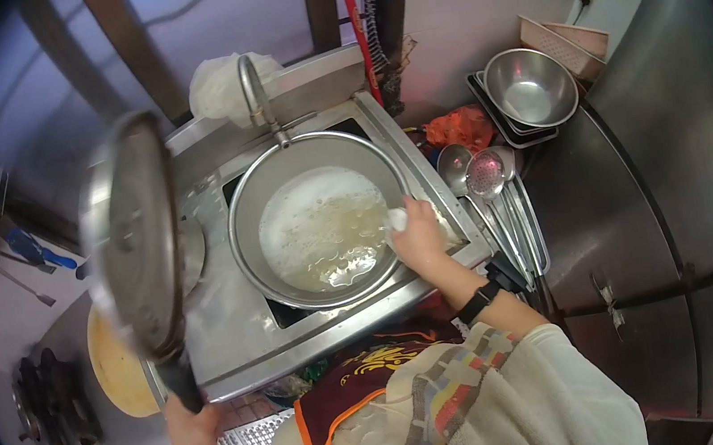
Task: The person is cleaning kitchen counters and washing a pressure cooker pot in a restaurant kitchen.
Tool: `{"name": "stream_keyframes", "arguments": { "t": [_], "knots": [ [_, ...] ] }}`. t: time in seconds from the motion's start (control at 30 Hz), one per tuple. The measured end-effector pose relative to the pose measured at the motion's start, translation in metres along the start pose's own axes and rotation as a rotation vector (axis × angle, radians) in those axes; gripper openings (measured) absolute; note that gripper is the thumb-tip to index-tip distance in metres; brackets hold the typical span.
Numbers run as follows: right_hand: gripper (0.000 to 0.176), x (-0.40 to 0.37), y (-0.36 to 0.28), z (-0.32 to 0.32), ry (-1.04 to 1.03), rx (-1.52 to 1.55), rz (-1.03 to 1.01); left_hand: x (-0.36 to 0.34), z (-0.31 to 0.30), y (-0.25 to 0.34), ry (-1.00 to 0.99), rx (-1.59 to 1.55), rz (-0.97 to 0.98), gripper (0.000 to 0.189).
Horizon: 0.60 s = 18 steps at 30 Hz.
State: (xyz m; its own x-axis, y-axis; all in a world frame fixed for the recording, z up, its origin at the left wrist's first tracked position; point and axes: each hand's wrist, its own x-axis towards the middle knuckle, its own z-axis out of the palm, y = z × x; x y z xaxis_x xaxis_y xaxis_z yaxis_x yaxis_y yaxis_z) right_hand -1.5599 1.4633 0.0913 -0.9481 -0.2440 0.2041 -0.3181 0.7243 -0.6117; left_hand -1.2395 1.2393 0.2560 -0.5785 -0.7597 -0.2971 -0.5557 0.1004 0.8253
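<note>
My left hand (pixel 193 431) is closed round the black handle of a frying pan (pixel 136 242). The pan is tilted up on edge to the left of the stove-top, and motion blurs it. My right hand (pixel 420 239) is at the right rim of a large round metal pot (pixel 247 264), fingers closed on a small white wad (pixel 395 219), whose material I cannot make out. Cloudy, foamy water (pixel 326 226) lies in the pot. A curved metal faucet (pixel 253 92) stands over the pot's far rim.
A white plastic bag (pixel 226 88) lies behind the faucet. Right of the counter are several ladles and skimmers (pixel 485 174) and a metal bowl (pixel 531 88) on trays. A round yellowish board (pixel 116 367) lies left, near black burners (pixel 55 397). A large metal surface (pixel 619 233) stands right.
</note>
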Motion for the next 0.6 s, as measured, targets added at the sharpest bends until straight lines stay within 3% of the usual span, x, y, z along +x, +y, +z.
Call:
{"name": "stream_keyframes", "arguments": {
  "t": [0.07, 0.13, 0.23, 0.33, 0.43, 0.5, 0.6],
  "knots": [
    [0.067, 0.009, -0.021, -0.002, -0.025, 0.158, 0.030, 0.015, 0.019, -0.001, -0.037, 0.155, 0.097, 0.019],
    [0.074, 0.010, -0.039, -0.002, -0.007, 0.284, -0.033, 0.024, 0.037, 0.011, -0.142, 0.238, 0.055, 0.021],
    [0.078, 0.005, -0.046, -0.003, -0.123, 0.184, -0.070, 0.026, 0.064, 0.041, -0.220, 0.401, 0.072, 0.023],
    [0.085, -0.007, -0.044, -0.019, -0.502, 0.259, -0.161, 0.039, 0.093, 0.042, -0.260, 0.462, 0.228, 0.022],
    [0.077, -0.023, -0.053, -0.051, -0.766, 0.815, 0.004, 0.049, 0.126, 0.047, -0.276, 0.488, 0.375, 0.025],
    [0.071, -0.034, -0.057, -0.061, -0.604, 1.046, 0.002, 0.054, 0.151, 0.049, -0.245, 0.543, 0.525, 0.028],
    [0.054, -0.033, -0.057, -0.091, -0.421, 1.258, 0.009, 0.049, 0.181, 0.071, -0.316, 0.633, 0.452, 0.031]
  ]
}}
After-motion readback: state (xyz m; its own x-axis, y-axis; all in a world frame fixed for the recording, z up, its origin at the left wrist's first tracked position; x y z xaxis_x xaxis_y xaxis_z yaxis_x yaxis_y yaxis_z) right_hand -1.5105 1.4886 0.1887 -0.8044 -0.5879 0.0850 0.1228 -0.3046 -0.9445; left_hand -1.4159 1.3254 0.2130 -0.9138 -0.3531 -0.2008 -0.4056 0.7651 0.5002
